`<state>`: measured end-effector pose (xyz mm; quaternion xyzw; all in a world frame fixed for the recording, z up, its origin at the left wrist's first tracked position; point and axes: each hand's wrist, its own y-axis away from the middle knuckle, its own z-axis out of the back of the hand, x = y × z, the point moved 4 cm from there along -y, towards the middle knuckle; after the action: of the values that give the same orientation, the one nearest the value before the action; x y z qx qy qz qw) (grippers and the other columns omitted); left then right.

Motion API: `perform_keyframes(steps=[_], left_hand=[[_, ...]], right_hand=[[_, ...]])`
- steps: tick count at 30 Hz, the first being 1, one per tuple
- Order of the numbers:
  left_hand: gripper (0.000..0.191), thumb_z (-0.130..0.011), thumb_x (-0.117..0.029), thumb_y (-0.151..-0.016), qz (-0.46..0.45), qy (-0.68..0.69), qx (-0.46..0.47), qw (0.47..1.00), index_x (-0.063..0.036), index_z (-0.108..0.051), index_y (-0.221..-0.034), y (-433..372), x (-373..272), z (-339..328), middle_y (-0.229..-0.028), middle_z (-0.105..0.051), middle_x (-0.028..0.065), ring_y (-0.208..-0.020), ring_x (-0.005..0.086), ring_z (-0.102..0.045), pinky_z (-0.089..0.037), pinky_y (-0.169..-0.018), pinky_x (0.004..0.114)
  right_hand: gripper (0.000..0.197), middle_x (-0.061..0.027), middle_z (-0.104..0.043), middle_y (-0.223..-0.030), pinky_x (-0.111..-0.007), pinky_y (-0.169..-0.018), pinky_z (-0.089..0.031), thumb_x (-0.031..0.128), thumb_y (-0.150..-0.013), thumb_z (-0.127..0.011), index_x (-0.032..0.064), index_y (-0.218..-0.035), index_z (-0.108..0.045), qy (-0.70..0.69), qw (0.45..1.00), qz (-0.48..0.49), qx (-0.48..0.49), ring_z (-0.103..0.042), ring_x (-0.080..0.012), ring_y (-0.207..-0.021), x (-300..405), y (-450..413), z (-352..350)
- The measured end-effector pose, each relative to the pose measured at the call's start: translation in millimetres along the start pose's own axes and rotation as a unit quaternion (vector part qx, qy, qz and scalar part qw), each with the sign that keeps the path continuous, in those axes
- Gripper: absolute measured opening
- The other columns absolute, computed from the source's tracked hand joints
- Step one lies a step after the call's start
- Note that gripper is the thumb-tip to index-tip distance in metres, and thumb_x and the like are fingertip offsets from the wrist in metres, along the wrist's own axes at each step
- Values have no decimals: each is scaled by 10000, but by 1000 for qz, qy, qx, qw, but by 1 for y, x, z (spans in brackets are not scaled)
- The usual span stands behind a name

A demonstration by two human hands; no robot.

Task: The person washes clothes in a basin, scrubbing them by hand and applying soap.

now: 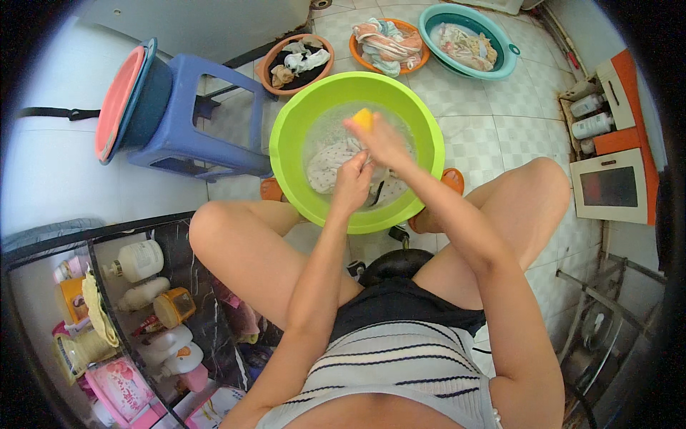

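Note:
A large lime-green plastic basin (283, 145) stands on the floor between my feet, with cloudy water in it. A white garment with small dark dots (328, 163) lies wet in the water, and a narrow black strip (377, 194) shows near it. My left hand (353, 182) is closed around a bunched part of the garment at the basin's middle. Just above and to its right, my right hand (387, 143) holds a yellow bar of soap (363, 119). The right hand is blurred, and its palm side is hidden.
Past the basin stand a peach basin (263, 72), an orange basin (426, 53) and a teal basin (504, 69), all with laundry. A blue plastic stool (185, 107) is at left. Bottles fill a shelf (102, 300) at lower left; a small cabinet (611, 185) stands right.

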<state>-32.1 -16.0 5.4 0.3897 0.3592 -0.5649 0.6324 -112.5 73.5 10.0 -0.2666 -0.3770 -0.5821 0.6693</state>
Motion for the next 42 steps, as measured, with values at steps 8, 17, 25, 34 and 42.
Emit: perform_keyframes(steps=[8,17,25,34,42], left_hand=[[284,-457,-196,-901,169,551,-109,810,-32,-470,-1133,-6,10,5,-1042,-569,51,-925,147,-556,-448,-803,281],[312,-405,-254,-926,150,477,-74,863,-28,-463,-1134,-1,32,-4,-1016,-564,44,-896,138,-558,-450,-782,305],[307,-415,-223,-914,168,534,-21,828,-19,-460,-1139,0,10,9,-1101,-551,84,-988,179,-548,-452,-838,340],[297,-392,-237,-920,169,487,-73,854,-18,-435,-1114,1,23,8,-1041,-544,95,-939,208,-566,-452,-834,380],[295,-374,-199,-917,181,519,-73,832,-8,-427,-1137,-5,17,31,-1104,-527,124,-994,222,-539,-450,-849,386]], right_hand=[[643,-231,-572,-888,-416,-676,-445,582,-763,-498,-5,-1023,-468,-172,981,-82,31,-574,-381,-780,-13,-1,-5],[590,-241,-574,-873,-447,-676,-438,564,-761,-526,3,-931,-457,6,999,-46,15,-567,-397,-814,11,12,-8],[628,-175,-589,-879,-370,-666,-456,548,-759,-549,-2,-1053,-475,-346,926,-99,114,-576,-311,-751,-38,-31,-17],[613,-244,-579,-964,-379,-769,-448,473,-723,-590,-31,-1055,-481,-24,993,-31,113,-579,-324,-911,24,20,-10],[312,-59,-578,-749,-265,-651,-460,258,-724,-610,17,-912,-548,-406,864,-162,250,-563,-147,-681,-33,-13,-9]])
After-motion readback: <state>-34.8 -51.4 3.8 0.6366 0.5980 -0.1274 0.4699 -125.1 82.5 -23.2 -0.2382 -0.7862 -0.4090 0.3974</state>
